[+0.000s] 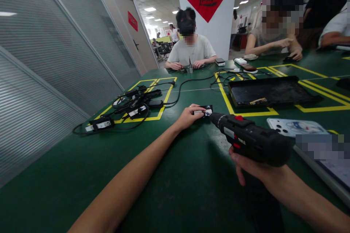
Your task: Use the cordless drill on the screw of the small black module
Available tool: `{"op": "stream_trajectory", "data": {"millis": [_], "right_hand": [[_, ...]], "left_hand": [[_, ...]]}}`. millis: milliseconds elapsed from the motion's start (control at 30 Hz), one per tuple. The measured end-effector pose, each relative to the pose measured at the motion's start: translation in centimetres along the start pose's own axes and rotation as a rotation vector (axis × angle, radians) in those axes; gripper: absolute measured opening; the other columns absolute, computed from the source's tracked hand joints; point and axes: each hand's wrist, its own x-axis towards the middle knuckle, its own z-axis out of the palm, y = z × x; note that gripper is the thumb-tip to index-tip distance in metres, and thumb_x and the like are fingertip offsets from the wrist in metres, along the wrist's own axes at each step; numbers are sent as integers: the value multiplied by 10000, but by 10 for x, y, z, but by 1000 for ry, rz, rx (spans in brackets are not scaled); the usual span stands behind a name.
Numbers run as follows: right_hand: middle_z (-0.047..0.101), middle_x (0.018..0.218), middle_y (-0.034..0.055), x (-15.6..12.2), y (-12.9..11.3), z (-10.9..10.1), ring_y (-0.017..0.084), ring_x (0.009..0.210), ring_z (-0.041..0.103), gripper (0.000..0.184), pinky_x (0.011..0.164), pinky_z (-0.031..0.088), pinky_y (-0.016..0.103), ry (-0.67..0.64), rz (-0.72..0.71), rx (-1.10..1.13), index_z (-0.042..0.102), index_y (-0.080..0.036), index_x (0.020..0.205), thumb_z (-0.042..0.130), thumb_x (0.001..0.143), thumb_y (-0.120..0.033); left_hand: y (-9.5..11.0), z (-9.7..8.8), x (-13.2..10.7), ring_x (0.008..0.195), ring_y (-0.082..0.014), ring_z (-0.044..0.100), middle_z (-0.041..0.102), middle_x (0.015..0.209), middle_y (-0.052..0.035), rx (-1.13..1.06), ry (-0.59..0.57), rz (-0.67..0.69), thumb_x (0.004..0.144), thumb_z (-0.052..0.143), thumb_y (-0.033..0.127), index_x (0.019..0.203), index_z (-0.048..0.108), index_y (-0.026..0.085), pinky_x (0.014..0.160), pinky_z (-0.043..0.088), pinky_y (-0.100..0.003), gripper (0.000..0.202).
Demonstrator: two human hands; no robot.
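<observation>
My right hand [254,169] is wrapped round the grip of a black cordless drill [246,136] with red details. The drill points away to the left, its chuck close to a small black box with a white label [209,110] on the green table. Whether the bit touches the box cannot be made out. My left hand [191,115] reaches forward and holds that box, fingers pressed on its top and near side. Part of the box is hidden under these fingers.
Black power adapters with tangled cables [136,103] lie left, inside yellow tape. A black tray [273,93] sits at right. Nearer are a phone [296,126] and a larger flat device [325,167]. Across the table a person [191,49] works; another person [276,40] sits right.
</observation>
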Motion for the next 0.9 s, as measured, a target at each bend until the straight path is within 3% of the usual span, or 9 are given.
{"op": "stream_trajectory", "data": {"millis": [333, 900], "right_hand": [[641, 692, 11, 0, -2, 1, 168, 593, 624, 355, 651, 502, 340, 0, 6, 0, 570, -197, 1123, 557, 841, -412], [627, 643, -3, 4, 10, -1, 139, 577, 609, 223, 663, 482, 311, -47, 17, -4, 577, -183, 980, 537, 875, -376]], "left_hand": [[2, -1, 0, 1018, -200, 548, 605, 1069, -67, 2, -7, 4, 804, 606, 314, 1031, 699, 202, 915, 418, -334, 269], [-1, 0, 1, 1009, -198, 551, 602, 1068, -66, -19, 3, 5, 798, 614, 309, 1032, 698, 202, 918, 418, -340, 271]]}}
